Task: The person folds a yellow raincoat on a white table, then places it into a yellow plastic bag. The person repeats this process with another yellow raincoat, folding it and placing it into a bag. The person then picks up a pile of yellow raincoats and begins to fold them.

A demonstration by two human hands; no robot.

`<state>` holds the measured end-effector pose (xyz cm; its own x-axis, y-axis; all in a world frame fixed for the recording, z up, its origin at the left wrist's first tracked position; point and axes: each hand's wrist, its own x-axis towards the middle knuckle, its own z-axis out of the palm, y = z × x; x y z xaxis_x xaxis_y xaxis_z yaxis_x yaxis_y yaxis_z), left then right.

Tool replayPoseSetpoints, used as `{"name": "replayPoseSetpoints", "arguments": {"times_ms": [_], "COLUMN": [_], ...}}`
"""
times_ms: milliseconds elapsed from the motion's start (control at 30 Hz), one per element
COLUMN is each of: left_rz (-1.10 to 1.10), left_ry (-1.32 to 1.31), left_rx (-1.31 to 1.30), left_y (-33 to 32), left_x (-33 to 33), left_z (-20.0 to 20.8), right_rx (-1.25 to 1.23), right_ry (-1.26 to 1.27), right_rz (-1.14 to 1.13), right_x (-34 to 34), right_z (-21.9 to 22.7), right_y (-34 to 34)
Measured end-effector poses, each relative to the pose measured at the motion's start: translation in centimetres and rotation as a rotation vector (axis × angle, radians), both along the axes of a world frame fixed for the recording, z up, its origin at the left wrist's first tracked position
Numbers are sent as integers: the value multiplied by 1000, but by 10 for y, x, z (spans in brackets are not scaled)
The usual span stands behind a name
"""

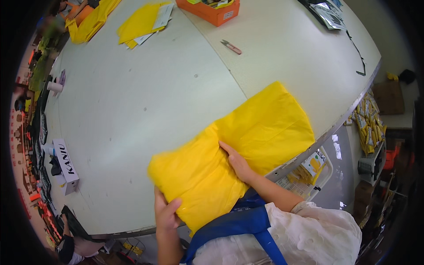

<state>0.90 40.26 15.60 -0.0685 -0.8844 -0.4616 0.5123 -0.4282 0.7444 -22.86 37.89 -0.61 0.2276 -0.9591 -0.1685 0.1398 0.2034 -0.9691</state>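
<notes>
A bright yellow piece of thin, smooth cloth lies folded at the near edge of the table, creased across its middle. Its left part is lifted and tilted toward me. My left hand grips the lower left edge, thumb on top and the other fingers behind the cloth. On the middle crease rests my right hand, fingers stretched out and pressed flat against the fabric. Whether the yellow piece is a garment or a bag, I cannot tell.
Thread snips lie on the pale table. Farther off are yellow packets, an orange box and dark packages. A white box stands at the left. Below the right edge is a white basket with packets. Other people work at far and lower left.
</notes>
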Motion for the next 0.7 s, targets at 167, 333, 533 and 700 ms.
{"name": "replayPoseSetpoints", "arguments": {"times_ms": [167,333,533,700], "left_rz": [-457,-432,-520,-475], "left_ry": [128,-1041,-309,-958], "left_rx": [-248,-539,-249,-641], "left_y": [-59,-32,24,23], "left_x": [-146,-168,-160,-168], "left_z": [23,-84,-122,-111], "right_rx": [405,295,75,-104], "right_ry": [-837,-574,-1,809], "right_rz": [-293,-313,-274,-222], "right_x": [-11,-35,-46,-80], "right_z": [2,-1,-1,16], "right_y": [-7,-2,1,13]}}
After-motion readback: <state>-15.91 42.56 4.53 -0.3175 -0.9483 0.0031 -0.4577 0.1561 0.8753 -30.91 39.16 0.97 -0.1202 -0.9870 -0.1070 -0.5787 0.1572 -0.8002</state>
